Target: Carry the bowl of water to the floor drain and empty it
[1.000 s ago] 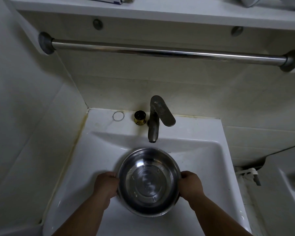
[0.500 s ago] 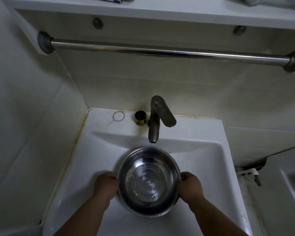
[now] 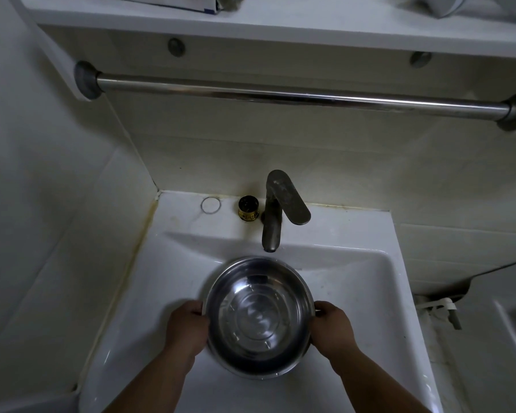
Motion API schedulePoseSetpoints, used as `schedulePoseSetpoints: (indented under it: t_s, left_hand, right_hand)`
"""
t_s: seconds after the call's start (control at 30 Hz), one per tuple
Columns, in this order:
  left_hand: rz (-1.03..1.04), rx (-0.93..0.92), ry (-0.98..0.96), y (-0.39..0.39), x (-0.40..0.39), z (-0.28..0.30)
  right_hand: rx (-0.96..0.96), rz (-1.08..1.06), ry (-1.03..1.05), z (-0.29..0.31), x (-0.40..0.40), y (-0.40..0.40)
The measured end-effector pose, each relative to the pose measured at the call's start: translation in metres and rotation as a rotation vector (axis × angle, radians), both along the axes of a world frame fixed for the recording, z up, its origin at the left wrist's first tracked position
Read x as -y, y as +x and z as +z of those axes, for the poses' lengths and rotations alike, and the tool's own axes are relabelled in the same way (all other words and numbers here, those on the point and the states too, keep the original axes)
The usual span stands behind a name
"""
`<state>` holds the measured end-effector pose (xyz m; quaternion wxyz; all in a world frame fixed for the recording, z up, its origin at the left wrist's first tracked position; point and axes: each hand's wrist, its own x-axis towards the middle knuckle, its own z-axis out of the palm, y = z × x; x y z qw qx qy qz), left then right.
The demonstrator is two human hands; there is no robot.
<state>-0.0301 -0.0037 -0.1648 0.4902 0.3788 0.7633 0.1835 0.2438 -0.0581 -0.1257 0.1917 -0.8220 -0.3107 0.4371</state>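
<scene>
Gripping opposite sides of the rim, the left hand (image 3: 186, 330) and right hand (image 3: 334, 332) clamp a round stainless-steel bowl (image 3: 259, 315) holding clear water. It sits over the white ceramic sink basin (image 3: 367, 290), just below the grey metal faucet (image 3: 276, 210).
</scene>
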Motion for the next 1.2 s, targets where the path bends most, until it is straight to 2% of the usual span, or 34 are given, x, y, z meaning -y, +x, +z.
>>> schedulePoseSetpoints:
  t_s: [0.73, 1.2]
  left_hand:
    - [0.078, -0.019, 0.015, 0.000, 0.005, 0.022]
    - [0.034, -0.087, 0.012, -0.007, 0.017, 0.031]
  right_hand:
    - [0.081, 0.085, -0.039, 0.021, -0.003, 0.003]
    - [0.158, 0.127, -0.058, 0.035, 0.005, 0.015]
